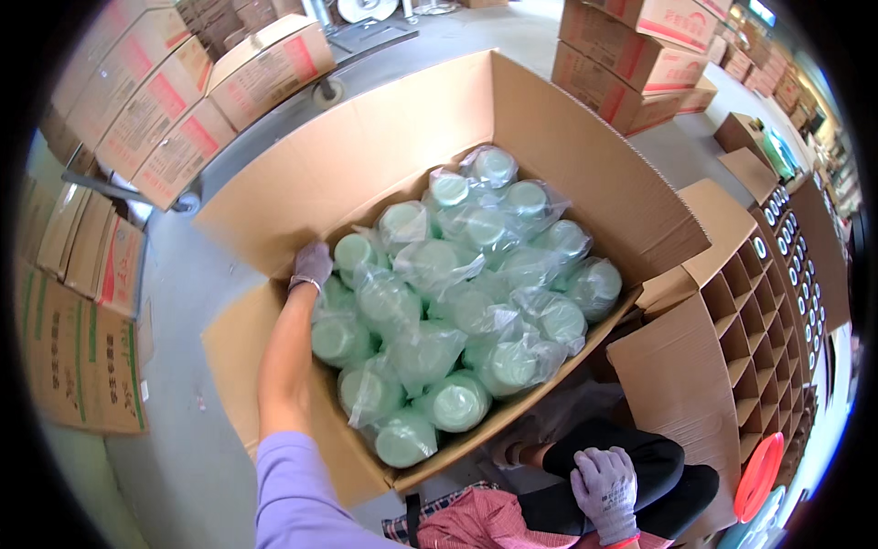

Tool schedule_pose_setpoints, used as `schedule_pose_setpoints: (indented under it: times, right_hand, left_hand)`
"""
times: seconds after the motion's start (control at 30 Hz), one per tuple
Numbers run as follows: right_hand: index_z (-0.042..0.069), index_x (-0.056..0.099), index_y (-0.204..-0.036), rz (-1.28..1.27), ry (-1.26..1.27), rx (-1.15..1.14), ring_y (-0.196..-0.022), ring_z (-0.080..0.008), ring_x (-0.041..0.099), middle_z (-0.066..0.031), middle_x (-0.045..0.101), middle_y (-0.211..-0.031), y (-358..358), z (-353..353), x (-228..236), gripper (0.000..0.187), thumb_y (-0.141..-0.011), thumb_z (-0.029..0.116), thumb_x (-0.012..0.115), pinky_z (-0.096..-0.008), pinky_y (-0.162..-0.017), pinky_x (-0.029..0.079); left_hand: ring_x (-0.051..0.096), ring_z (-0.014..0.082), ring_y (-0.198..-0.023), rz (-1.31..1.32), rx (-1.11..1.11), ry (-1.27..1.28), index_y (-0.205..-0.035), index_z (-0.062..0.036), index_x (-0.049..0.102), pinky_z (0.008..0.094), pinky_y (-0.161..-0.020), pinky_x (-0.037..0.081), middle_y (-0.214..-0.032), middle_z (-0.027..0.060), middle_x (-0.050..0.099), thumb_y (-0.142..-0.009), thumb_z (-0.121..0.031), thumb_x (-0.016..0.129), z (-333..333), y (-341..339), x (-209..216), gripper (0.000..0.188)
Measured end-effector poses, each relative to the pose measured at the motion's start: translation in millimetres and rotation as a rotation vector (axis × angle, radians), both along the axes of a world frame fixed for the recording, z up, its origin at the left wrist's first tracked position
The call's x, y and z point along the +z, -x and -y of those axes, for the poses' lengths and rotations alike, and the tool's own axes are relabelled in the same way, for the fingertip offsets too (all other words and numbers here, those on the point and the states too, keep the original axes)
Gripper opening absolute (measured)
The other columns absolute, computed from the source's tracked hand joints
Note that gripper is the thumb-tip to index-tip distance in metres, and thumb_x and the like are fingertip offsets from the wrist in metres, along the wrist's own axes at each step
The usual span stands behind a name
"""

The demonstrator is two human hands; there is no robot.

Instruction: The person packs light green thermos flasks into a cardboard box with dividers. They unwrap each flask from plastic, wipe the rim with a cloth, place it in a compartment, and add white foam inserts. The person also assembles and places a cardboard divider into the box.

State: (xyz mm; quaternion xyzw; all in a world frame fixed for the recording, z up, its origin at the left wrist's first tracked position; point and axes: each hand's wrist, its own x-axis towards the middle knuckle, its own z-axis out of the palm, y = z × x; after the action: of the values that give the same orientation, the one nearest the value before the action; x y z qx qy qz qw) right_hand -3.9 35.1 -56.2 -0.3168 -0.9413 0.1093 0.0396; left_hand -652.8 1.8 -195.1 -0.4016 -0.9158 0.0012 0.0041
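A big open cardboard box (393,119) holds several pale green round containers (455,403), each in a clear plastic bag; they look like glass or clear plastic, packed with their round ends up. My left arm, in a lilac sleeve, reaches along the box's left side. In a grey glove, my left hand (312,265) is closed at the box's left corner fold, beside one container; its fingertips are partly hidden. My right hand (605,489), gloved in light grey-lilac, lies on a black-trousered knee (654,457) with its fingers apart and nothing in it.
To the right stands an open carton with cardboard dividers (745,320), its flap (677,375) near the big box. A red ring-shaped rim (759,476) is at lower right. Stacked cartons (155,119) sit on a trolley at left, and more cartons (631,55) stand behind.
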Motion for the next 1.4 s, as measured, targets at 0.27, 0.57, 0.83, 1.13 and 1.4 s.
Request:
schedule_pose_setpoints:
  times: [0.27, 0.57, 0.83, 1.13, 1.4]
  right_hand:
    - [0.007, 0.064, -0.106, 0.065, -0.010, -0.063, -0.092, -0.0254, 0.060, -0.0085, 0.063, -0.101, 22.4, -2.3, 18.5, 0.028, -0.082, 0.021, 0.064, -0.0417, -0.093, 0.045]
    - [0.010, 0.064, -0.096, 0.055, 0.007, -0.038, -0.087, -0.0239, 0.060, -0.0047, 0.063, -0.093, 30.9, -1.6, 9.0, 0.023, -0.076, 0.022, 0.067, -0.0408, -0.088, 0.045]
    - [0.003, 0.055, -0.124, -0.459, 0.013, -0.053, -0.109, -0.0388, 0.052, -0.0209, 0.050, -0.126, 41.5, -26.2, 73.8, 0.054, -0.074, 0.014, 0.072, -0.0448, -0.092, 0.044]
    - [0.001, 0.045, -0.117, -1.114, 0.176, -0.281, -0.116, -0.0327, 0.048, -0.0205, 0.043, -0.124, -27.8, 1.2, 199.7, 0.071, -0.066, 0.027, 0.086, -0.0407, -0.101, 0.039]
    - [0.007, 0.045, -0.118, -1.072, 0.567, -0.161, -0.119, -0.0281, 0.047, -0.0165, 0.045, -0.128, -119.5, 70.2, 95.1, 0.063, -0.070, 0.022, 0.083, -0.0366, -0.102, 0.038]
  left_hand:
    - [0.059, 0.0232, -0.119, 0.092, 0.270, 0.518, -0.118, -0.0190, 0.068, 0.0464, -0.096, 0.042, -0.128, 0.0046, 0.062, -0.095, -0.024, 0.043, -25.6, 3.3, -76.4, 0.034]
    - [0.061, 0.0328, -0.099, -0.036, -0.092, -0.182, -0.111, -0.0081, 0.055, 0.0462, -0.084, 0.048, -0.105, 0.0161, 0.062, -0.086, -0.012, 0.057, 8.4, 8.0, -27.5, 0.026]
    - [0.064, 0.0295, -0.092, 0.220, -0.598, -0.865, -0.110, -0.0017, 0.062, 0.0361, -0.082, 0.050, -0.103, 0.0162, 0.065, -0.087, -0.003, 0.057, -27.2, -141.6, 232.0, 0.024]
    - [0.059, 0.0125, -0.105, 1.907, -1.008, -0.151, -0.117, 0.0024, 0.062, 0.0277, -0.093, 0.047, -0.113, 0.0044, 0.066, -0.086, 0.008, 0.057, -74.4, -429.5, 229.3, 0.032]
    - [0.055, 0.0290, -0.118, 2.529, -0.607, -0.336, -0.124, 0.0014, 0.052, 0.0469, -0.108, 0.041, -0.122, 0.0141, 0.058, -0.084, 0.003, 0.059, -33.9, -629.8, 187.3, 0.041]
